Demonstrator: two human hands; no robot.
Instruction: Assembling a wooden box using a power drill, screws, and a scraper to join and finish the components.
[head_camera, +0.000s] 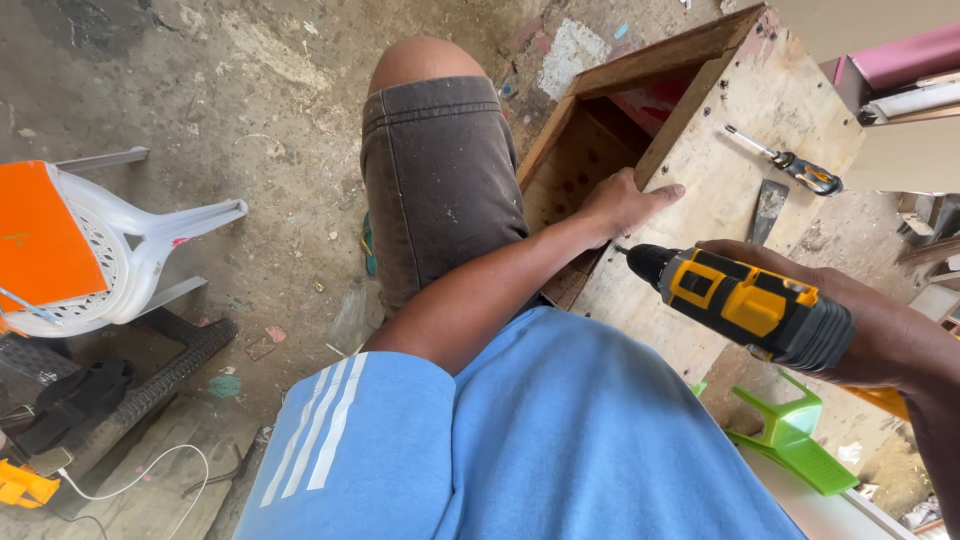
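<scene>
Rough concrete floor (250, 110) fills the left side, dusty, with paint stains, small scraps and a white cable (150, 470). On it a white plastic chair (130, 250) lies on its side, with an orange panel (40, 235) against it. At the right stands a plywood box (740, 130), open at one side, its top panel worn and marked.

The left hand (625, 200) rests on the edge of this box, fingers spread flat over the top panel and thumb on the inner side. The right hand (880, 330) has its grip closed around a yellow and black cordless drill (750, 305); the drill's nose points to the box, just beside the left hand.

Farther on the panel lie a screwdriver (785, 160) and a flat metal chisel (768, 210), near each other. A green plastic stool (790, 430) is below the drill.
</scene>
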